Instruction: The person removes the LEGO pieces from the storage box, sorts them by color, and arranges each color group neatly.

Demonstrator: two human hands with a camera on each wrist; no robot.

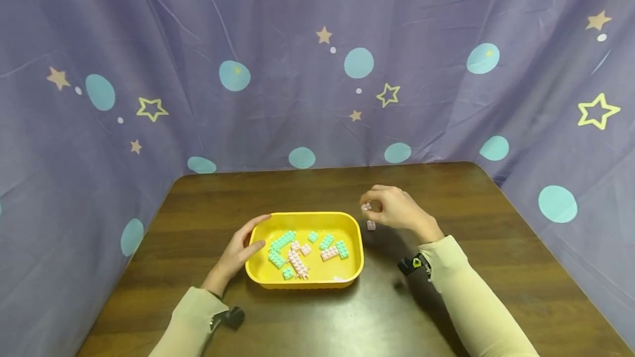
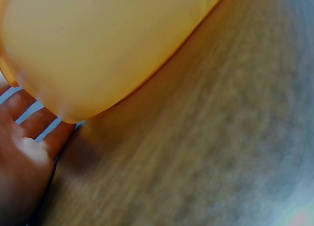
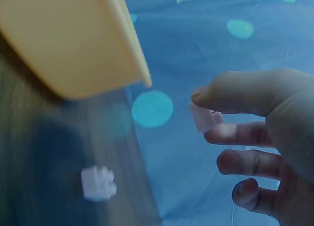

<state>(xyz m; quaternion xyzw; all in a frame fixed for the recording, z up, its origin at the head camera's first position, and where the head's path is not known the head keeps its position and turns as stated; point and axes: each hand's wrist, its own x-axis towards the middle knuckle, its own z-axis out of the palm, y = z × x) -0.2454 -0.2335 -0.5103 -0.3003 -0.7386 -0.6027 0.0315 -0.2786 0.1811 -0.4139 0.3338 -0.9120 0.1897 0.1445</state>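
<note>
At the left end of a yellow tray (image 1: 311, 285), my left hand (image 1: 237, 252) holds the rim, its thumb over the edge and its fingers along the outside. The left wrist view shows those fingers (image 2: 41, 123) against the tray's outer wall. Beyond the tray's right side, my right hand (image 1: 397, 208) pinches a small pink building block (image 3: 202, 118) between thumb and index finger, above the table. The other fingers are spread loosely. Below it, a second pink building block (image 1: 371, 226) lies on the table, studs showing in the right wrist view.
Inside the tray lie several mint green blocks (image 1: 341, 249) and pink blocks (image 1: 297, 263), some joined together. The tray stands on a brown wooden table (image 1: 307, 324). A purple curtain (image 1: 297, 15) with stars and dots hangs behind and beside the table.
</note>
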